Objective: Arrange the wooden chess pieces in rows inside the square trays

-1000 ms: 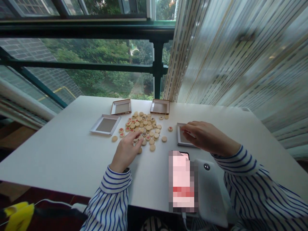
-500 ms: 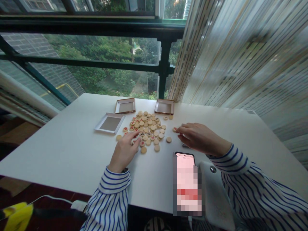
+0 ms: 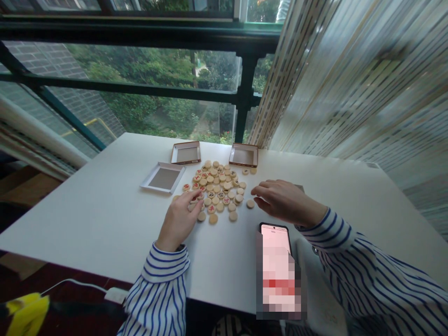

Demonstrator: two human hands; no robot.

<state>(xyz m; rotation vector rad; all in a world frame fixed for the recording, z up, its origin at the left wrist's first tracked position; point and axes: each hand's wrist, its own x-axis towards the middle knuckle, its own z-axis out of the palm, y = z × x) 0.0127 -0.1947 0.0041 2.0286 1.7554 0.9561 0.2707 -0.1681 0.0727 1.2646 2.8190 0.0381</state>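
Observation:
Round wooden Chinese chess pieces (image 3: 214,186) lie in a loose pile on the white table, several showing red or black characters and others blank faces. My left hand (image 3: 178,218) rests at the pile's near left edge, its thumb and fingers apart over some pieces and partly hiding them. On the other side, my right hand (image 3: 280,200) hovers low over the table, fingers bent and thumb spread away from them. A lone blank piece (image 3: 250,204) lies just left of its thumb. What is under the right palm is hidden.
Behind the pile stand two shallow open boxes, a left box (image 3: 186,162) and a right box (image 3: 244,164). A white box lid (image 3: 156,190) lies to the left. A lit phone (image 3: 276,238) sits near the front edge, beside a white device (image 3: 318,284) under my right sleeve.
My right hand has shifted left toward the pile, and the red-marked piece at its fingertips is now out of sight. My left hand stays over the pile's edge. The view has turned slightly.

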